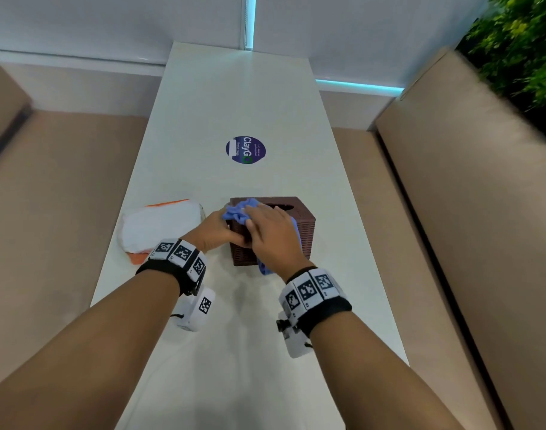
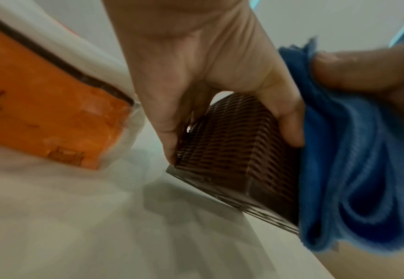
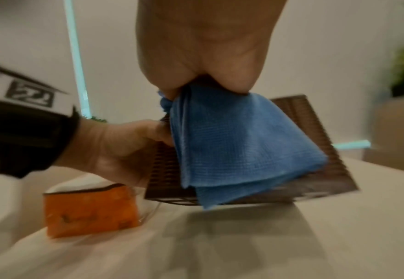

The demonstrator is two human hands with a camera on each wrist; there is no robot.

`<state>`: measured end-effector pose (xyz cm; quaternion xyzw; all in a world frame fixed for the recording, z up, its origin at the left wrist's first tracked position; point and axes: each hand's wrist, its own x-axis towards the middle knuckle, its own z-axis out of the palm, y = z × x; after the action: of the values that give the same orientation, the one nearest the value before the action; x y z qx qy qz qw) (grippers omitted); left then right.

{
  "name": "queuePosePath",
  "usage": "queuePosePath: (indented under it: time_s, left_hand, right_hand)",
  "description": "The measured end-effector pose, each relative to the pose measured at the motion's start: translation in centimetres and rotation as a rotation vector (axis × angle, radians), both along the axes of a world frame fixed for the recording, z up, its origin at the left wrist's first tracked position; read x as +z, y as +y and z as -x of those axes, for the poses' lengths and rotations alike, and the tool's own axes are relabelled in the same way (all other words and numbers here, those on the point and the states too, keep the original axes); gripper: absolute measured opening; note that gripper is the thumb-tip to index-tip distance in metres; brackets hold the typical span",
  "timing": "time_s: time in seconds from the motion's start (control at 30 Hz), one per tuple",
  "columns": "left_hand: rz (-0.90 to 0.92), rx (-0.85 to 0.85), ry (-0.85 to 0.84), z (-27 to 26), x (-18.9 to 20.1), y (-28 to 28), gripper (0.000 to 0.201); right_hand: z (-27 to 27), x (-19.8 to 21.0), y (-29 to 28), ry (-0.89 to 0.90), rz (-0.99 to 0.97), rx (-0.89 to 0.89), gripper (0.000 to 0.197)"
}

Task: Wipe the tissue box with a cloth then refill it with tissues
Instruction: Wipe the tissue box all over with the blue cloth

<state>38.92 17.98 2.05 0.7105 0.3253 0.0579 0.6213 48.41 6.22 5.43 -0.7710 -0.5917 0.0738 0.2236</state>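
Observation:
A brown woven tissue box (image 1: 299,223) stands on the white table (image 1: 234,97), its oval opening facing up. My left hand (image 1: 217,232) grips its near-left corner, thumb on one face and fingers on the other (image 2: 170,143). My right hand (image 1: 265,225) lies over the box top and holds a bunched blue cloth (image 1: 237,211) against it. The cloth (image 3: 232,143) hangs from the right palm down the box's near side (image 3: 320,136). A white tissue pack with orange ends (image 1: 159,226) lies left of the box, close to my left hand.
A round purple sticker (image 1: 245,149) sits on the table beyond the box. Beige bench seats run along the left (image 1: 63,197) and right (image 1: 467,212) sides. Green foliage (image 1: 520,48) fills the upper right corner. A white wall stands behind the table's far end.

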Motion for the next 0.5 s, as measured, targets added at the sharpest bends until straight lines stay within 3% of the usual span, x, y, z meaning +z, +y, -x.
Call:
queuePosePath:
  time_s: [0.1,0.2,0.43,0.5]
  left_hand:
    - [0.051,0.015,-0.009,0.1,-0.6,0.4,0.091]
    - [0.06,0.011,-0.011,-0.1,-0.6,0.6,0.115]
    - [-0.015,-0.044,0.005,-0.4,-0.3,0.4,0.116]
    - [0.007,-0.011,0.001,-0.3,-0.4,0.3,0.111]
  right_hand:
    - [-2.4,-0.3,-1.0,-0.019,-0.02,-0.076,0.044]
    - [-5.1,-0.3,-1.2,0.023,0.072,-0.203,0.038]
    - [-8.9,0.3,0.7,0.418,0.26,-0.54,0.035]
    - [-9.2,0.8,1.3,0.489,0.267,-0.54,0.036]
